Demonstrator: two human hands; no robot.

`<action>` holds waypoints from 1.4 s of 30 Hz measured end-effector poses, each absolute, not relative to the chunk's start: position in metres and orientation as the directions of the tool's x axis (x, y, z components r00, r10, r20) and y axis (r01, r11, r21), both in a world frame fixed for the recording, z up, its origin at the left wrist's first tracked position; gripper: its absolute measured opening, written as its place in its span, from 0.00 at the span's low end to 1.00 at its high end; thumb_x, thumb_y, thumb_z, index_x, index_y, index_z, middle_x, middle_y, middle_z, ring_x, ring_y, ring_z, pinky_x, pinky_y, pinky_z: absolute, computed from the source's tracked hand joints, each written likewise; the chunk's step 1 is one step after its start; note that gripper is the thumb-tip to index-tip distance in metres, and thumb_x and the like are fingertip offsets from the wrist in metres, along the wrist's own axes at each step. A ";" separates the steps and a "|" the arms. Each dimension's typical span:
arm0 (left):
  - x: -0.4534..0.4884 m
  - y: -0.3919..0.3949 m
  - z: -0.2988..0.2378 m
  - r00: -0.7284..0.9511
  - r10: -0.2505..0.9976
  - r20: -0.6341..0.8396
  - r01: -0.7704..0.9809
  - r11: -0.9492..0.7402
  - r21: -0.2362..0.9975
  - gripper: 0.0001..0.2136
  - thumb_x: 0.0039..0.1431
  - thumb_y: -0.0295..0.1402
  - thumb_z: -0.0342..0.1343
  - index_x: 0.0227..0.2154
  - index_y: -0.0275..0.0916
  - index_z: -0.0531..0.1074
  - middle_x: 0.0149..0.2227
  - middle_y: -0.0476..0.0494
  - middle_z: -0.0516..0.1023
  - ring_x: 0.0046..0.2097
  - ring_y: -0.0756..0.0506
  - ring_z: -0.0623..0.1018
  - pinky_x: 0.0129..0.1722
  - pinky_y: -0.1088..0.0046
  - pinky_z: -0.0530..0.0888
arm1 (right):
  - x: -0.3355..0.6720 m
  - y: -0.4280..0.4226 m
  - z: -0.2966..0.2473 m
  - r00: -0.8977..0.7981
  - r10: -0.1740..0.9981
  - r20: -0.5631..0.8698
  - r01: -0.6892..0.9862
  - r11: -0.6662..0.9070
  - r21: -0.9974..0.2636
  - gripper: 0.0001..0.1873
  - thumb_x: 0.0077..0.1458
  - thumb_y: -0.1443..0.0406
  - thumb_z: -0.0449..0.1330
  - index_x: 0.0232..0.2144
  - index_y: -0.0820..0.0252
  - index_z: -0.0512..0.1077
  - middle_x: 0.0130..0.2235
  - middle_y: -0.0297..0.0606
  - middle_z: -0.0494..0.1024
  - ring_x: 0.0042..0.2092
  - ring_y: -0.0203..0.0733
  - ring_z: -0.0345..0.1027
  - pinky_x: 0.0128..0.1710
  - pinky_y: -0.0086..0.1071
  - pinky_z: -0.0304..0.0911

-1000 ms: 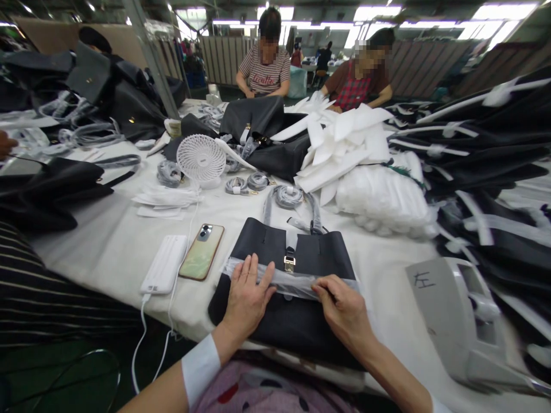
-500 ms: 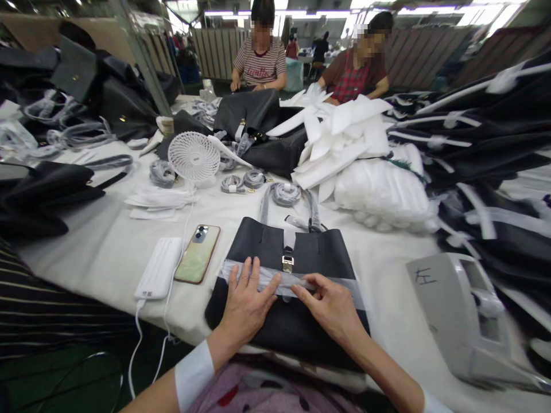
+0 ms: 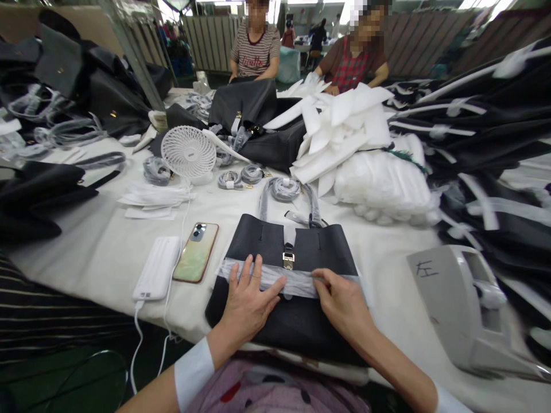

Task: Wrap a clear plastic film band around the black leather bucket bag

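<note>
A black handbag (image 3: 267,321) lies flat in front of me, its wrapped handles (image 3: 313,203) pointing away. Across its middle runs a strip of translucent plastic wrap (image 3: 297,282), just below the gold-coloured clasp (image 3: 288,261). My left hand (image 3: 247,301) rests with fingers spread on the strip and the bag, left of the clasp. Right of the clasp, my right hand (image 3: 342,298) pinches the strip's film between thumb and index finger. A coiled, wrapped strap (image 3: 286,189) lies between the handles.
Left of the bag are a phone (image 3: 196,252), a white power bank (image 3: 157,268) with cables and a small white fan (image 3: 188,152). A tape dispenser (image 3: 447,310) stands at right. White foam pieces (image 3: 344,123) and black bags (image 3: 258,123) are piled behind; two people work across the table.
My right hand has slid to the right along the plastic strip, away from the clasp. My left hand stays nearly in place. The view has tilted slightly downward.
</note>
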State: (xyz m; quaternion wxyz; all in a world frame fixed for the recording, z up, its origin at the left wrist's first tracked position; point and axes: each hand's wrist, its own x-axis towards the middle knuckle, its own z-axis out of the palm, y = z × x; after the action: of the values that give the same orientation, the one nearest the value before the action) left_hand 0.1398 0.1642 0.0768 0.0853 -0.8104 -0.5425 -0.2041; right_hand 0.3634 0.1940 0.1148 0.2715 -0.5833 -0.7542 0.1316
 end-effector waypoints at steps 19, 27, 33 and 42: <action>0.140 0.163 0.076 0.346 0.838 0.422 0.908 -0.413 0.075 0.22 0.64 0.44 0.52 0.60 0.65 0.58 0.67 0.40 0.53 0.66 0.27 0.55 0.59 0.39 0.52 | 0.329 0.200 0.128 -0.205 0.976 0.070 0.895 0.216 -0.390 0.12 0.61 0.60 0.56 0.27 0.58 0.70 0.30 0.36 0.76 0.33 0.41 0.71 0.32 0.31 0.57; 0.136 0.163 0.072 0.450 0.799 0.398 0.861 -0.506 0.042 0.21 0.65 0.39 0.50 0.60 0.59 0.60 0.65 0.57 0.59 0.67 0.28 0.49 0.61 0.39 0.43 | 0.339 0.201 0.122 -0.262 0.965 0.003 0.928 0.253 -0.274 0.09 0.62 0.65 0.54 0.31 0.59 0.71 0.30 0.40 0.79 0.33 0.45 0.74 0.30 0.33 0.56; 0.138 0.164 0.072 0.439 0.801 0.407 0.865 -0.499 0.047 0.20 0.64 0.40 0.52 0.59 0.62 0.62 0.63 0.58 0.62 0.66 0.28 0.51 0.61 0.38 0.43 | 0.347 0.197 0.125 -0.383 0.895 0.229 0.912 0.406 -0.062 0.09 0.62 0.66 0.55 0.31 0.61 0.73 0.33 0.44 0.77 0.37 0.48 0.71 0.36 0.38 0.63; 0.137 0.163 0.075 0.449 0.795 0.408 0.854 -0.516 0.065 0.18 0.65 0.38 0.50 0.58 0.56 0.65 0.62 0.54 0.64 0.65 0.30 0.55 0.62 0.39 0.44 | 0.361 0.174 0.077 -0.707 0.572 0.416 0.626 0.780 -0.008 0.27 0.55 0.79 0.46 0.57 0.70 0.64 0.56 0.53 0.71 0.57 0.48 0.65 0.55 0.47 0.66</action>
State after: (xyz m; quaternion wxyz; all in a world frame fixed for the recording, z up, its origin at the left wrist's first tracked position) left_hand 0.1372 0.1626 0.0745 0.0751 -0.8478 -0.4863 -0.1977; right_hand 0.3609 0.1737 0.0771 0.2019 -0.3250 -0.9215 -0.0670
